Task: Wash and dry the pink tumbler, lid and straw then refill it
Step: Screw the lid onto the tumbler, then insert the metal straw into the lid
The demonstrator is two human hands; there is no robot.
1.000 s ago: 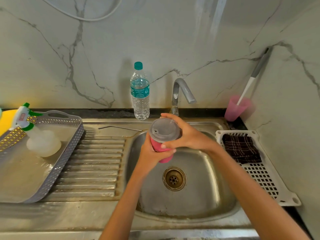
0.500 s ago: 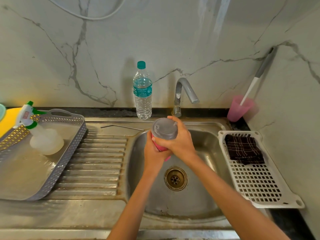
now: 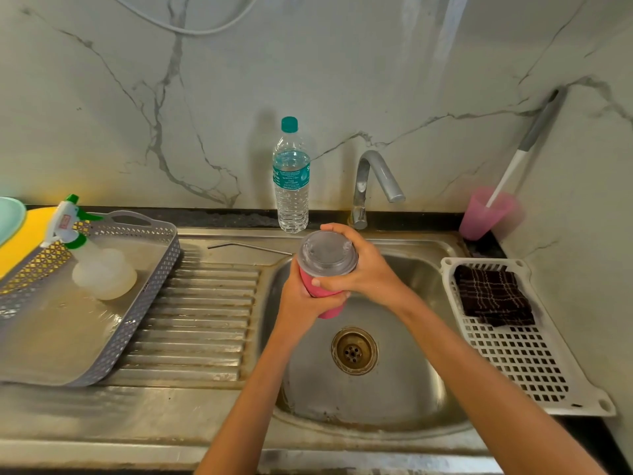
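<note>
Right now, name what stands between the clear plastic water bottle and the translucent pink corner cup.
The curved steel tap, shown in the head view.

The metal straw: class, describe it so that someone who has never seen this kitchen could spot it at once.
Start at the steel sink. On the flat strip behind its ridged drainboard, just left of the water bottle, lies the metal straw. It is the only thin, bare rod there, bent near its left end.

No text is legible; the print on the water bottle (image 3: 291, 178) is too blurred.
</note>
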